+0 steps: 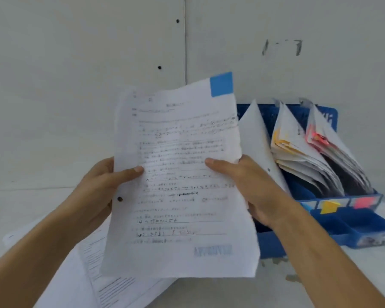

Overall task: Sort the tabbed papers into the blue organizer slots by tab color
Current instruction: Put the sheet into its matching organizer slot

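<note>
I hold a printed sheet [180,185] upright in front of me, with a blue tab [221,84] at its top right corner. My left hand [100,187] grips its left edge, thumb on the front. My right hand [251,185] grips its right edge. Behind and to the right stands the blue organizer [360,225]. Its left slot holds a plain white sheet [256,138], the middle slot papers with yellow tabs [298,150], the right slot papers with pink tabs [329,141]. Yellow [328,206] and pink [363,202] labels mark the front rail.
A loose pile of printed papers [93,274] lies on the white table below my left forearm. A white wall [87,63] rises close behind the table and the organizer. The organizer's front tray has low blue compartments.
</note>
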